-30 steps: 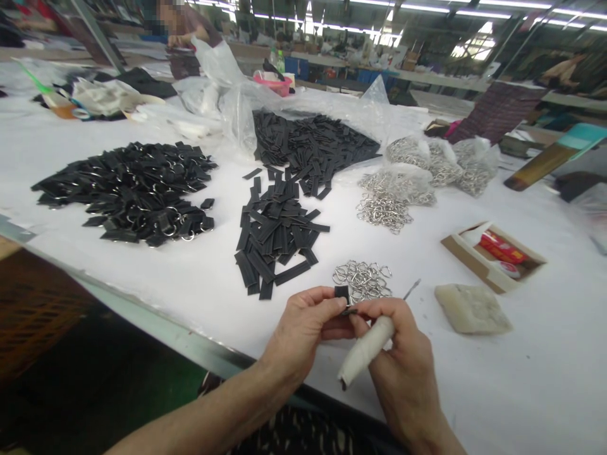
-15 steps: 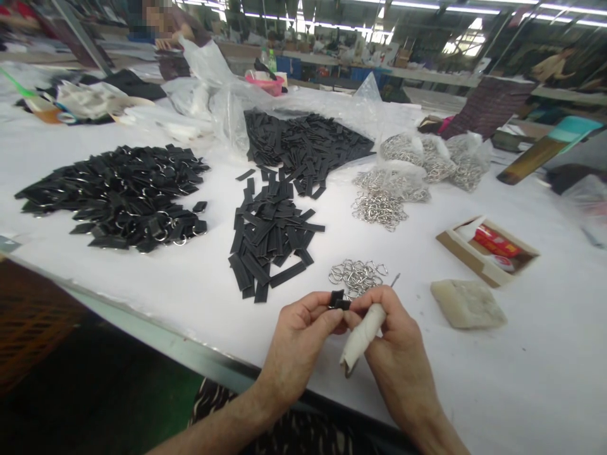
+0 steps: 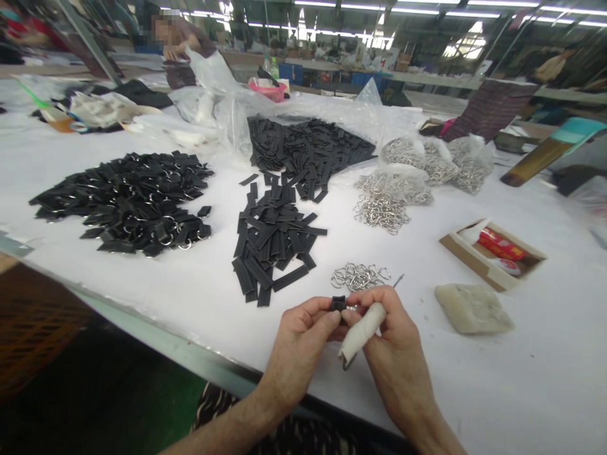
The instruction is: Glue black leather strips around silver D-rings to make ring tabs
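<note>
The black strap piece (image 3: 338, 304) is small, folded and matte. It is pinched above the counter (image 3: 190, 291) between the left hand (image 3: 303, 338) and the right hand (image 3: 396, 344) (both closed on it); fingers hide its lower part.

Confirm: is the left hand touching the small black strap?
Touching. Head view shows the left hand pinching the black strap between thumb and fingers; the right hand grips a white-wrapped tool.

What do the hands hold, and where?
The left hand and right hand pinch opposite sides of a black strap; the right also holds a wrapped tool by its handle.
</note>
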Available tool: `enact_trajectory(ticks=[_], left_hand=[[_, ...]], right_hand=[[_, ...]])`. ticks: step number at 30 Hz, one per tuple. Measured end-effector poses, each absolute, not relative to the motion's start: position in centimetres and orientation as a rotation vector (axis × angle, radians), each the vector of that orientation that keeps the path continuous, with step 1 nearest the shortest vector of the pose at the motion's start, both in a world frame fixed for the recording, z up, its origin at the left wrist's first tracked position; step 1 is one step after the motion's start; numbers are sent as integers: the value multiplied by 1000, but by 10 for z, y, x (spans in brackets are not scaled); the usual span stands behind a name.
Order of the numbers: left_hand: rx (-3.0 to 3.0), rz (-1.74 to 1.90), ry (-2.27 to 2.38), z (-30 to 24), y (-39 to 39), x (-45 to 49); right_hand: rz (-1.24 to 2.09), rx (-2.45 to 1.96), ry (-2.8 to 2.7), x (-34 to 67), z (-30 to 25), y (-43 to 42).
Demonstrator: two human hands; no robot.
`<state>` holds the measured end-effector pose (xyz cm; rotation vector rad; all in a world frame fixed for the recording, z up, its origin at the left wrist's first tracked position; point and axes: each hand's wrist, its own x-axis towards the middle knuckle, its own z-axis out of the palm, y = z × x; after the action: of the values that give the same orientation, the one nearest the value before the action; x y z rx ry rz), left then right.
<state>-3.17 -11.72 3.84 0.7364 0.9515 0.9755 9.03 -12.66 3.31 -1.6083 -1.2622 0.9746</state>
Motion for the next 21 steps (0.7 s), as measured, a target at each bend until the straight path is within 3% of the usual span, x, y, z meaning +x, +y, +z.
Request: enact_trajectory(ticks=[21], left_hand=[[967,833,1141,42,-111,-37]], right_hand=[[1089,-1544,-1243,89,42,-119]])
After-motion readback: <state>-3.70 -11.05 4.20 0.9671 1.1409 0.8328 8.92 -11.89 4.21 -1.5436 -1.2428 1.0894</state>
